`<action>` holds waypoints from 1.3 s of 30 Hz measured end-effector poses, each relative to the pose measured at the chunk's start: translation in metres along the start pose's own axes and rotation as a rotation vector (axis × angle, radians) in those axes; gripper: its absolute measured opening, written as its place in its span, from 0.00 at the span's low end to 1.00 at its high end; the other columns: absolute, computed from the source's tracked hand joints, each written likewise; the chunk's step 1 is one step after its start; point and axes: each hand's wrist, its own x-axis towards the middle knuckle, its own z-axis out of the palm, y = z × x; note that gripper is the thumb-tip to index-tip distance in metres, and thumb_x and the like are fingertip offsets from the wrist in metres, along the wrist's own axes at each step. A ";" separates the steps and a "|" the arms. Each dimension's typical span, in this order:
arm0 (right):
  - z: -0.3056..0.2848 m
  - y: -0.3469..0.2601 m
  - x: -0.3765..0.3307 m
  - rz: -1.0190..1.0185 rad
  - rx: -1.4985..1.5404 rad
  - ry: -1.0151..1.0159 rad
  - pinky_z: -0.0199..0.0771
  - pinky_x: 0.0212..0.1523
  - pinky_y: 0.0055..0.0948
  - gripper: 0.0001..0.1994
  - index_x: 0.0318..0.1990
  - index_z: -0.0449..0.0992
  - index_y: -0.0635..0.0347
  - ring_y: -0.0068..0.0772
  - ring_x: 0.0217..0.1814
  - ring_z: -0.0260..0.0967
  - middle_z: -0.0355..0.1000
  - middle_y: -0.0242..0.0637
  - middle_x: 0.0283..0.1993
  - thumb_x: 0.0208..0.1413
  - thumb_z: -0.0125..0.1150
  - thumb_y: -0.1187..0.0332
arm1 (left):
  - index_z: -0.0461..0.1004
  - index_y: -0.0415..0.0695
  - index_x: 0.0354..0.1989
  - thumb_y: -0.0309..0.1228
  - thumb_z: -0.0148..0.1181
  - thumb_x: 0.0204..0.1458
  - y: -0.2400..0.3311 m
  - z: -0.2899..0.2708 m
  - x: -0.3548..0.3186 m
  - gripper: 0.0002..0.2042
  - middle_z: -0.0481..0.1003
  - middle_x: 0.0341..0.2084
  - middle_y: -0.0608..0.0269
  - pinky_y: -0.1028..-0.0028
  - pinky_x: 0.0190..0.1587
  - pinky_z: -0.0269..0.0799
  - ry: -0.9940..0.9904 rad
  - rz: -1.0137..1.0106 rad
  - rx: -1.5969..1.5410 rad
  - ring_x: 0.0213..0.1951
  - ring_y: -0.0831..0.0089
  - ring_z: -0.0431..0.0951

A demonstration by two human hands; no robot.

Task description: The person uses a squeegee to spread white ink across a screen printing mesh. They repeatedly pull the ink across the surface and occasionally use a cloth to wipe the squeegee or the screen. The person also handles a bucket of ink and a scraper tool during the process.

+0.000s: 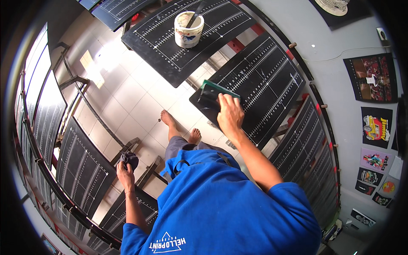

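My right hand (230, 114) is closed on a squeegee (210, 94), dark-bodied with a green strip along its upper edge. The squeegee is over the near left corner of a black printing board (267, 76) marked with white rulers; I cannot tell whether it touches the surface. Low at the left, my left hand (124, 175) grips a crumpled dark cloth (129, 160), beside another black board (83, 170). On the far board (157, 46) stands a white tub (187, 38), stained with paint, with a dark spatula (195, 16) leaning in it.
Several ruled black boards line both sides on metal frames. A curved dark rail (308, 70) runs along the right, beside a grey wall (327, 42) hung with printed pictures (370, 77). Metal brackets (76, 80) stick out at the left over the white tiled floor (131, 91).
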 end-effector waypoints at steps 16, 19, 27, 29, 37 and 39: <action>-0.060 0.147 -0.113 -0.126 0.043 -0.120 0.75 0.54 0.33 0.32 0.56 0.78 0.47 0.36 0.54 0.70 0.75 0.23 0.53 0.39 0.62 0.84 | 0.73 0.35 0.42 0.30 0.57 0.54 0.003 -0.002 -0.001 0.12 0.75 0.37 0.46 0.59 0.45 0.71 -0.030 -0.053 -0.012 0.41 0.50 0.76; -0.063 0.154 -0.122 -0.020 -0.007 -0.136 0.74 0.55 0.34 0.33 0.56 0.78 0.50 0.38 0.54 0.70 0.74 0.27 0.53 0.34 0.68 0.80 | 0.73 0.36 0.43 0.30 0.57 0.54 0.002 0.000 -0.005 0.12 0.74 0.36 0.46 0.58 0.45 0.71 0.014 0.028 0.000 0.41 0.49 0.76; -0.027 0.052 0.003 0.216 0.026 0.042 0.73 0.56 0.39 0.28 0.55 0.75 0.61 0.42 0.57 0.68 0.71 0.37 0.53 0.43 0.74 0.69 | 0.73 0.37 0.40 0.30 0.59 0.52 0.004 -0.004 0.007 0.11 0.75 0.36 0.46 0.54 0.47 0.70 -0.077 0.170 0.136 0.42 0.46 0.75; 0.008 0.045 0.034 0.221 -0.051 0.147 0.76 0.47 0.37 0.21 0.52 0.76 0.65 0.42 0.51 0.70 0.71 0.40 0.47 0.49 0.62 0.68 | 0.73 0.36 0.40 0.31 0.60 0.52 0.029 -0.006 0.029 0.11 0.75 0.36 0.46 0.54 0.46 0.69 -0.185 0.146 0.119 0.42 0.45 0.75; -0.032 0.021 0.057 0.565 0.216 0.005 0.79 0.44 0.47 0.14 0.40 0.78 0.64 0.49 0.46 0.76 0.77 0.46 0.40 0.48 0.67 0.64 | 0.74 0.34 0.35 0.29 0.56 0.55 0.103 0.017 0.146 0.08 0.74 0.30 0.46 0.57 0.37 0.70 -0.262 0.440 -0.060 0.33 0.49 0.76; -0.056 0.043 0.055 0.860 0.427 -0.005 0.79 0.43 0.46 0.16 0.38 0.78 0.66 0.53 0.39 0.78 0.79 0.50 0.35 0.48 0.64 0.61 | 0.74 0.34 0.36 0.29 0.56 0.56 0.121 0.021 0.182 0.09 0.75 0.30 0.45 0.58 0.37 0.72 -0.347 0.452 -0.060 0.33 0.50 0.76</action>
